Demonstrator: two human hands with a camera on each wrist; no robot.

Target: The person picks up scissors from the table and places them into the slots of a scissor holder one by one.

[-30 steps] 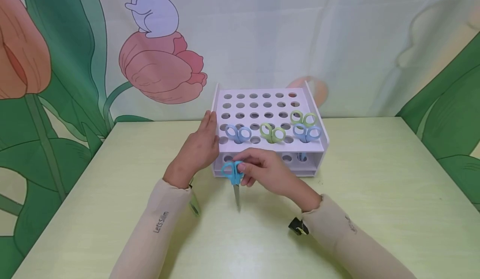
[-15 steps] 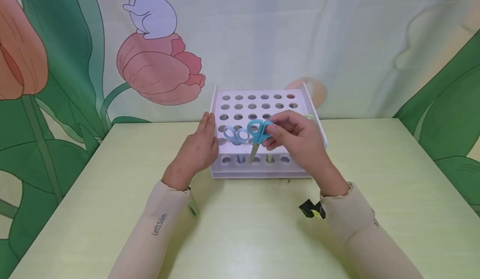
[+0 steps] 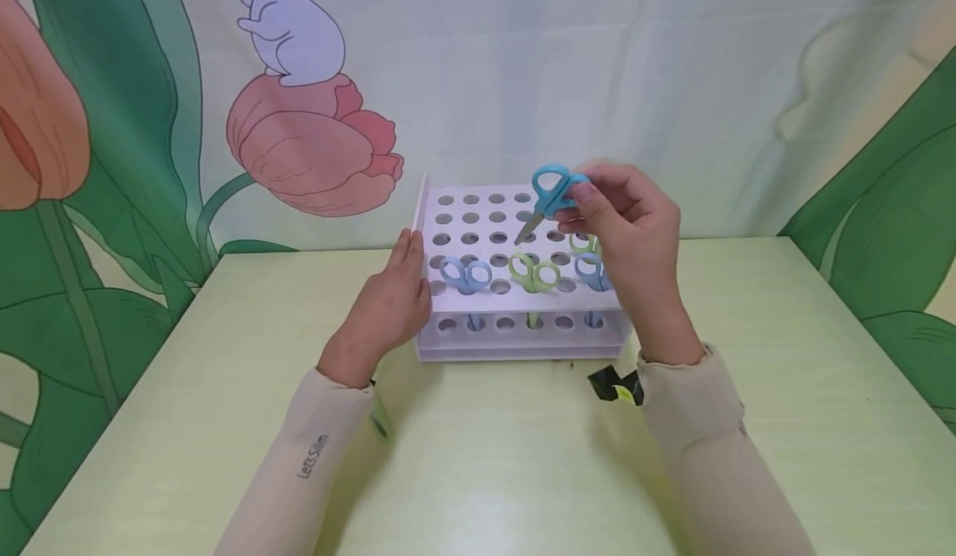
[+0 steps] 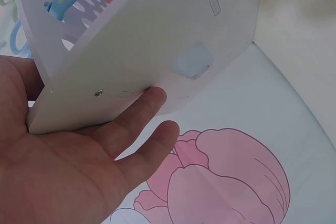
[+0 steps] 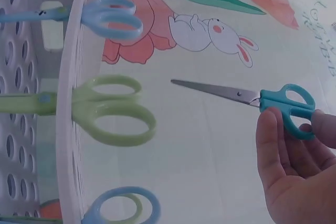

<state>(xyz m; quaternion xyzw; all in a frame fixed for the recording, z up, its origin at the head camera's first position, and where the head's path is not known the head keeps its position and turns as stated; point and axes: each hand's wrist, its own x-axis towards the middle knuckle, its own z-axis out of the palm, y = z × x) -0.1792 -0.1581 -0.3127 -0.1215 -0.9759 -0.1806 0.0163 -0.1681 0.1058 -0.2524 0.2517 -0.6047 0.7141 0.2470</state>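
Observation:
A white rack [image 3: 463, 302] with rows of round holes stands on the table. My left hand [image 3: 384, 311] rests along its left side panel, fingers extended; in the left wrist view a fingertip [image 4: 156, 95] touches the panel. Above the rack's right half, my right hand [image 3: 635, 224] pinches teal-handled scissors [image 3: 550, 195] by the handles. Their blades [image 5: 215, 91] are together and point down-left in the head view, apart from the rack. Blue scissors [image 3: 465, 275], green scissors [image 3: 534, 274] and more blue scissors [image 3: 590, 271] stand in the front holes. Another green pair [image 3: 583, 243] is partly hidden behind them.
A green item [image 3: 380, 419] shows beside my left sleeve, mostly hidden. A black piece with a yellow-green part [image 3: 616, 385] shows at my right cuff. A curtain [image 3: 478, 66] printed with flowers and a rabbit hangs behind the pale table [image 3: 485, 473].
My right hand has carried the teal scissors from in front of the rack upward and to the right, above its top. The left hand stays at the rack's side.

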